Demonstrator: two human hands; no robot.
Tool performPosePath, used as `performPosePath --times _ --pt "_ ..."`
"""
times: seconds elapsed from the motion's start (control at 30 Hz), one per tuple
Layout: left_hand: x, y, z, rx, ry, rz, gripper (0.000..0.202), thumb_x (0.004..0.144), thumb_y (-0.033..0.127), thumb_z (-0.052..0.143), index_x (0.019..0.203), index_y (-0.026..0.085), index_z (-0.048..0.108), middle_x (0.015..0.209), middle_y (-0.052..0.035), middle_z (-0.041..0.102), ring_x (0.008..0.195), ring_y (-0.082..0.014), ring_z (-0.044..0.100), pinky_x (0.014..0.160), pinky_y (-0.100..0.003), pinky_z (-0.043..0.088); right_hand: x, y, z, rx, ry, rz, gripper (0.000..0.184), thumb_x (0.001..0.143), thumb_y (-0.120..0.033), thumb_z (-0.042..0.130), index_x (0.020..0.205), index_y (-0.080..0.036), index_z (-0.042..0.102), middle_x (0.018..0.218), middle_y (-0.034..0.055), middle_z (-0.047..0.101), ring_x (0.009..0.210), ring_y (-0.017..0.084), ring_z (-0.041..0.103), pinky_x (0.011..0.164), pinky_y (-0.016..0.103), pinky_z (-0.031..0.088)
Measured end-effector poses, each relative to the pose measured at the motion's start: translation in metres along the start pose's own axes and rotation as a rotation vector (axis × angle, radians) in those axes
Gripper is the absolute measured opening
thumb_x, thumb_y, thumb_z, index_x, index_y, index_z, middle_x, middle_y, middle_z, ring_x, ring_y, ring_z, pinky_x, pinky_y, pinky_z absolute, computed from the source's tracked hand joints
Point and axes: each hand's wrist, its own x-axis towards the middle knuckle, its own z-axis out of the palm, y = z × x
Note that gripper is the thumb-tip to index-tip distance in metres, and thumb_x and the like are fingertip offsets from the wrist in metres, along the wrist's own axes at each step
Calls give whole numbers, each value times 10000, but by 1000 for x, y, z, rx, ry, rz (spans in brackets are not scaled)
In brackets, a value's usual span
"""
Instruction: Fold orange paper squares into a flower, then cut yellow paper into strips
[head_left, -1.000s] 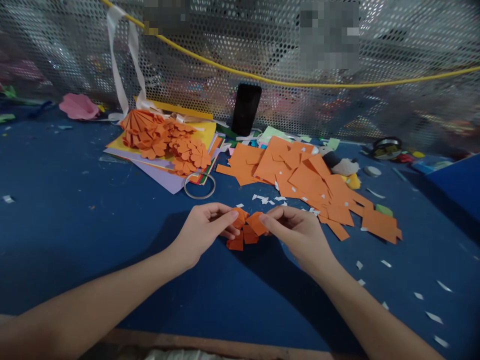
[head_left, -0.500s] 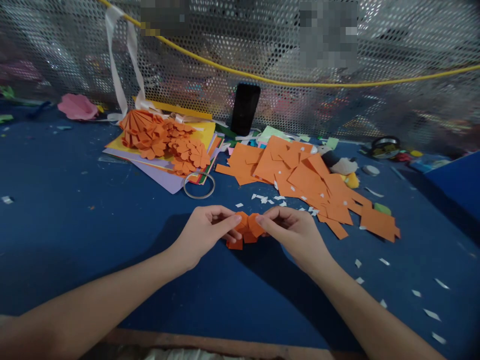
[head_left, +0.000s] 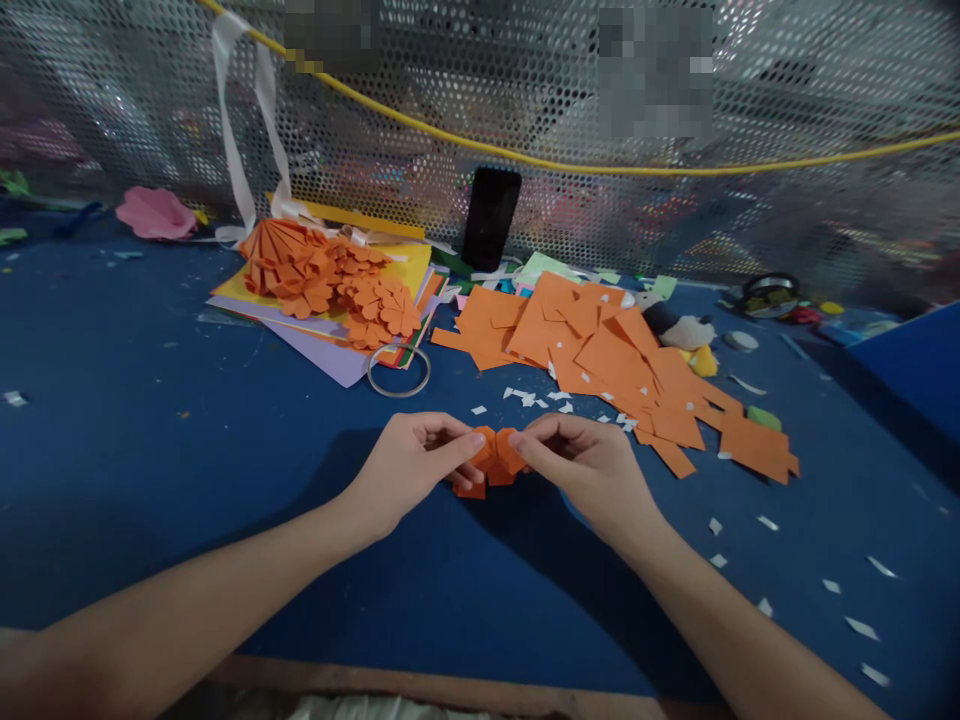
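Observation:
A small folded orange paper piece (head_left: pixel 495 460) is held just above the blue table (head_left: pixel 150 430) at the centre. My left hand (head_left: pixel 416 465) pinches its left side with fingers closed. My right hand (head_left: pixel 589 465) pinches its right side, fingers also closed. The two hands are nearly touching over the paper, and parts of the piece are hidden behind the fingers.
A heap of orange paper squares (head_left: pixel 615 355) lies behind my right hand. Finished orange folded shapes (head_left: pixel 330 280) rest on coloured sheets at back left, beside a clear tape ring (head_left: pixel 398 370). A black phone (head_left: pixel 491 217) leans on the perforated screen. White scraps litter the right side.
Both hands have drawn closer together, pressing the orange piece into a tighter fold. The piece sits slightly higher than a second ago.

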Motion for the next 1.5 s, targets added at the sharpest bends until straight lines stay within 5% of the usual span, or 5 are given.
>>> performPosePath --times 0.87,1.07,1.5 --pt "0 0 0 47 9 17 225 851 367 739 862 142 743 611 -20 699 567 -132 667 569 -225 556 1 1 2 96 -23 70 348 751 -507 793 670 -181 702 639 44 696 600 157 623 591 286 481" --pt "-1 1 0 139 19 18 242 847 398 717 834 157 714 589 6 633 462 -81 529 402 -170 367 1 0 4 106 -25 69 331 716 -486 822 672 -175 716 644 42 698 598 153 620 593 283 498" --pt "-2 2 0 244 -25 52 256 813 402 731 828 149 763 665 -20 685 498 -91 499 481 -213 407 -1 -1 7 114 -60 70 341 716 -501 818 677 -174 727 661 42 715 599 150 634 595 281 531"
